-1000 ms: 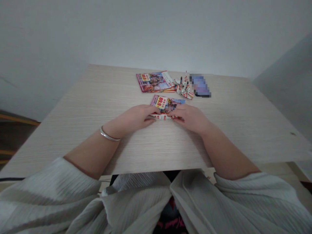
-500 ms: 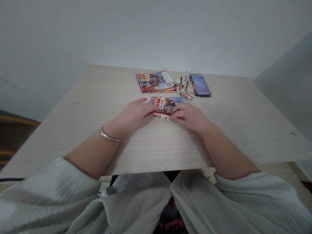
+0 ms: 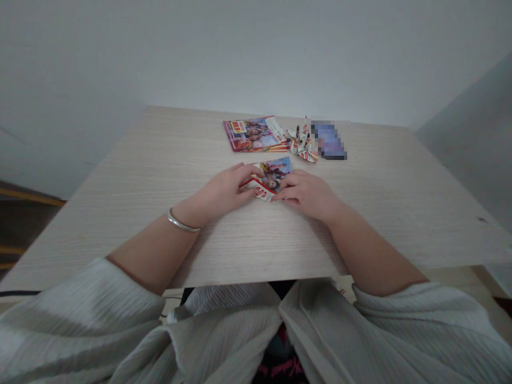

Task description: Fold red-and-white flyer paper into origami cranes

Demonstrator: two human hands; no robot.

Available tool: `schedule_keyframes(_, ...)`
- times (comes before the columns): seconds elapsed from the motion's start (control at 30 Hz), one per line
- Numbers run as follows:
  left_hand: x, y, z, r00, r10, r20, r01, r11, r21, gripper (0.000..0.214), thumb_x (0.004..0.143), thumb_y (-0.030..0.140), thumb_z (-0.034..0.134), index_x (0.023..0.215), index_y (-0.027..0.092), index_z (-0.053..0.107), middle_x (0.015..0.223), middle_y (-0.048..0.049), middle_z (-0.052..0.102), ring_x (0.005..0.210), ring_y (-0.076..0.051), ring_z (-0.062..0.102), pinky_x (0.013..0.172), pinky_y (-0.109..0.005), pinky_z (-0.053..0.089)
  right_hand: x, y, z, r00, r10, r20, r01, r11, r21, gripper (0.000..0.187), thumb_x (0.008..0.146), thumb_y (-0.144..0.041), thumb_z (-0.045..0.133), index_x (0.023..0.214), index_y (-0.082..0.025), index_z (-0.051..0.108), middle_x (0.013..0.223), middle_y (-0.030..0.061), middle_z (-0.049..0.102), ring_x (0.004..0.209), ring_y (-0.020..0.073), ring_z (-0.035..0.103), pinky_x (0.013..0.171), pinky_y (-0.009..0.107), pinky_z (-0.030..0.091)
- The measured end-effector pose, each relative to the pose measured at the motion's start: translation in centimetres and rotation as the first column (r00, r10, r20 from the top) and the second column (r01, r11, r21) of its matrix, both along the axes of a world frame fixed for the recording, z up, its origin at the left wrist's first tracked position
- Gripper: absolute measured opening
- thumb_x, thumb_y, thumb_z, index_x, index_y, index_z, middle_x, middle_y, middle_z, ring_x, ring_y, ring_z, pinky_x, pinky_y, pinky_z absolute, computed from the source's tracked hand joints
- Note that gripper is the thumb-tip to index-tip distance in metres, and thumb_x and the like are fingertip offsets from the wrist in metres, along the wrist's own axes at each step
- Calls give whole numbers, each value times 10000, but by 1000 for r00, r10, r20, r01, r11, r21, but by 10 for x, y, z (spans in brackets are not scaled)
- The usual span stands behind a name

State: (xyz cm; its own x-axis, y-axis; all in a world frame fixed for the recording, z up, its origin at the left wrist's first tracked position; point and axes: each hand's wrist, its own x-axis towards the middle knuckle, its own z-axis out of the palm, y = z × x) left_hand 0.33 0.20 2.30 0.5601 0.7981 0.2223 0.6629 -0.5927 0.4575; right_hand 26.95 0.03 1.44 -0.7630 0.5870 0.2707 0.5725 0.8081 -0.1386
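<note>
Between my hands, at the middle of the table, is a printed paper flyer (image 3: 275,169) with a colourful picture side. Its near edge is folded over and shows a white strip with red print. My left hand (image 3: 230,188) grips the left end, thumb at the fold and fingers over the top. On the right end, my right hand (image 3: 308,193) pinches the near corner with its fingers curled. Parts of the flyer are hidden under both hands.
Beyond my hands lies a stack of similar flyers (image 3: 256,133). Beside it is a folded paper figure (image 3: 303,146) with points sticking up, then a phone (image 3: 330,141) with a blurred-out screen. The pale wooden table (image 3: 140,170) meets a wall at the back.
The flyer has turned slightly and its folded strip looks wider. My left hand has shifted its grip, now covering the yellow price box. The stack, paper figure and phone have stayed put.
</note>
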Motion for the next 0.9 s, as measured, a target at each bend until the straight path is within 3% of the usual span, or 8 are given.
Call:
schedule_keyframes(0.13,-1,0,1,998,-53,-38,49,994,-101,452,923,357,592,1333,169,563,1130,-96,746,970,-224,713,845,-329,553,3,0,6,998,-49,40,46,997,67,341,1040,-193,545,994,-306,862,1054,61,773,1022,259,623,879,411,501)
schedule_keyframes(0.27,-1,1,1,995,-91,-34,87,991,-104,316,965,353,552,1229,193,624,1107,-81,750,910,-196,702,812,-310,543,3,-2,7,988,-151,-33,154,980,128,304,1009,-190,580,971,-308,858,1198,64,755,1119,288,620,1031,489,498)
schedule_keyframes(0.4,0,3,2,963,-243,-114,235,969,-80,304,1020,321,493,1205,188,695,1189,-99,762,1066,-224,711,974,-361,547,4,3,-3,949,-255,-185,283,948,148,253,939,-186,644,976,-313,861,1414,72,670,1339,363,553,1176,638,435)
schedule_keyframes(0.5,0,5,0,918,-361,-167,360,932,-33,411,1045,338,504,1383,168,663,1483,-131,665,1419,-278,573,1216,-426,421,8,12,-16,899,-339,-278,368,928,58,233,951,-234,641,1016,-292,858,1442,90,652,1315,357,595,1126,623,503)
schedule_keyframes(0.57,0,5,-4,902,-366,-230,378,926,6,514,1068,395,493,1517,161,582,1613,-130,556,1548,-306,439,1294,-466,325,10,19,-22,872,-384,-303,394,919,-30,229,941,-222,633,990,-262,853,1428,107,667,1285,350,631,1120,609,514)
schedule_keyframes(0.67,2,1,-7,902,-297,-315,335,939,74,585,1087,471,451,1583,170,526,1655,-128,502,1553,-344,424,1297,-515,307,12,28,-28,830,-408,-380,388,912,-132,190,905,-204,641,936,-257,821,1370,108,708,1271,325,662,1106,585,540)
schedule_keyframes(0.77,4,-3,-7,896,-270,-354,333,934,129,592,1091,493,434,1580,174,536,1636,-124,522,1512,-362,466,1276,-527,331,9,35,-32,770,-428,-474,344,903,-258,135,868,-231,678,978,-234,756,1344,136,711,1241,319,682,976,536,624)
schedule_keyframes(0.9,4,-2,-7,881,-281,-379,351,928,127,597,1084,465,456,1583,147,525,1641,-135,515,1494,-372,480,1262,-535,347,4,40,-37,677,-490,-549,266,859,-438,435,844,-286,745,1259,-217,635,1315,148,695,1055,267,736,886,466,660)
